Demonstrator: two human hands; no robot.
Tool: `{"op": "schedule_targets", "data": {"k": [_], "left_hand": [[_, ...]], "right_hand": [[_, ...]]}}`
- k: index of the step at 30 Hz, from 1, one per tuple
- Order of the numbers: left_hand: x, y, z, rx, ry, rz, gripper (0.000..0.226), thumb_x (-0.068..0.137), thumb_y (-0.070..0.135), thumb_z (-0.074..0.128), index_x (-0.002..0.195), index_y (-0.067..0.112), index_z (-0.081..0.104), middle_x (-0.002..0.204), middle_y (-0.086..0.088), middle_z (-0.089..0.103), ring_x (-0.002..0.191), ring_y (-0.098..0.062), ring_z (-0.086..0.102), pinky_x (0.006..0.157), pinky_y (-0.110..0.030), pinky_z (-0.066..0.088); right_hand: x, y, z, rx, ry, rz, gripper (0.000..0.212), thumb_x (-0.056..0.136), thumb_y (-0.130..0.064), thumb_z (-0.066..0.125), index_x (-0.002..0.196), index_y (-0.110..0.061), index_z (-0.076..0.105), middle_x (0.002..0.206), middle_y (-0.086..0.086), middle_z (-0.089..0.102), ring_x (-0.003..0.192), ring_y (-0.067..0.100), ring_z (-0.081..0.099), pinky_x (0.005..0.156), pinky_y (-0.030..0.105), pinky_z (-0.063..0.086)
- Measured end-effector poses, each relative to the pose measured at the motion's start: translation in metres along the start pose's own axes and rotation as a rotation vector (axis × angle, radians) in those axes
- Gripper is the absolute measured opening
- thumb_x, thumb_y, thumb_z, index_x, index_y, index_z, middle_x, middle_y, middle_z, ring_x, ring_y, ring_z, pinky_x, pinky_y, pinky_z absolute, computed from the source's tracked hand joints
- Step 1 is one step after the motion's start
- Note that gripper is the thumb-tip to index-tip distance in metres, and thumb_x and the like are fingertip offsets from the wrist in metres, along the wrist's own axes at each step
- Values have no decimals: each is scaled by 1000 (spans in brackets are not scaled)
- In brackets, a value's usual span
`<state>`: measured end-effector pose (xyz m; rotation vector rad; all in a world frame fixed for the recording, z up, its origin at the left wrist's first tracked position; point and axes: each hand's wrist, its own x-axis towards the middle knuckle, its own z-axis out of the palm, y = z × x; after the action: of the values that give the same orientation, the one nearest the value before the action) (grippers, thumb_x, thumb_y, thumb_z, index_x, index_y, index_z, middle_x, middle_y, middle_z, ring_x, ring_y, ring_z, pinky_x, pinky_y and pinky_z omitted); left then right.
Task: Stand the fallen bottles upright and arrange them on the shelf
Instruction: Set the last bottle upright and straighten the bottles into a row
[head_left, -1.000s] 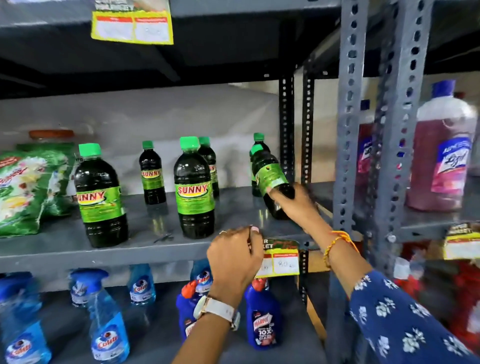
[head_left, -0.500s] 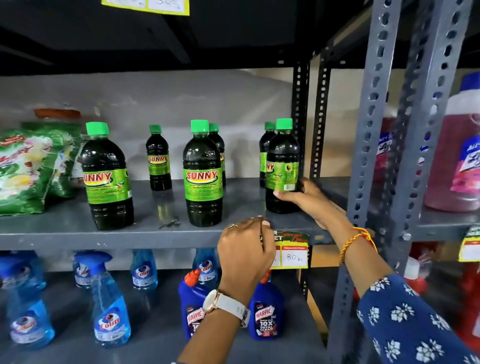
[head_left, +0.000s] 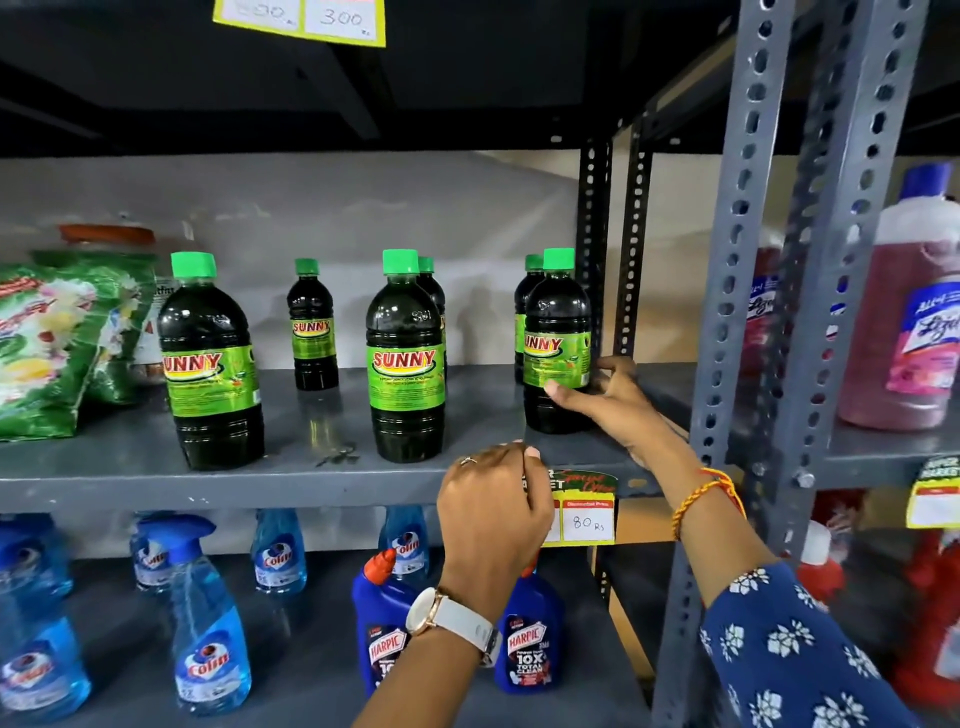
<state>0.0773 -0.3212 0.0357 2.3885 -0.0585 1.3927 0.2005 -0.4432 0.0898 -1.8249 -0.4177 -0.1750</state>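
Several dark Sunny bottles with green caps stand upright on the grey middle shelf. The rightmost bottle stands near the front right corner, with a second bottle close behind it. My right hand wraps its lower part, thumb on the label and fingers round its right side. Further left stand a large bottle with a bottle behind it, a small one at the back, and a large one. My left hand is a closed fist at the shelf's front edge, holding nothing.
Green detergent bags lie at the shelf's left end. Grey perforated uprights stand right of my right arm, with pink Lizol bottles beyond. On the shelf below are blue Colin sprays and Harpic bottles. A price tag hangs on the edge.
The rightmost bottle went from tilted to upright on the shelf, and its label has turned toward me. My right hand slid round to its right side. My left fist stayed put.
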Motion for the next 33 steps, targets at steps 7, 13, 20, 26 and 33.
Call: {"op": "schedule_targets", "data": {"k": [7,13,20,26,33], "left_hand": [[1,-2,1,33,16,14,33,84,24,38,58,16,56,53,-1,60,47,-21,53,50,-26,35],[0,-2,0,15,9,7,33,85,25,39,64,15,62,59,-2,65,52,-24,57,52,-28,40],[-1,0,-2,-6,-12,-5,26,84,20,47,63,15,61,60,-2,65,53,-22,57,53,-28,41],[-1,0,-1,-26,-16,-9,21,83,16,53,65,13,63,62,-3,67,55,-23,58,55,-30,45],[-2,-1,-1,-14,-17,0,23,83,19,49,69,13,66,66,-2,69,57,-22,60,59,-30,46]], "right_hand": [[2,-1,3,-23,-54,-3,68,72,-32,76,129,-16,43,133,7,52,109,18,48,94,31,37],[0,-2,4,-22,41,-27,73,56,-38,84,112,-17,43,113,1,54,103,17,51,90,31,42],[0,1,3,13,-67,-43,69,71,-26,76,131,-14,43,133,5,52,113,16,50,96,29,39],[4,1,9,-112,-27,-81,76,64,-36,80,127,-15,44,132,7,54,114,21,52,95,33,39],[2,1,5,-59,-65,-86,78,53,-44,83,121,-21,52,126,3,59,115,20,54,102,41,40]]}}
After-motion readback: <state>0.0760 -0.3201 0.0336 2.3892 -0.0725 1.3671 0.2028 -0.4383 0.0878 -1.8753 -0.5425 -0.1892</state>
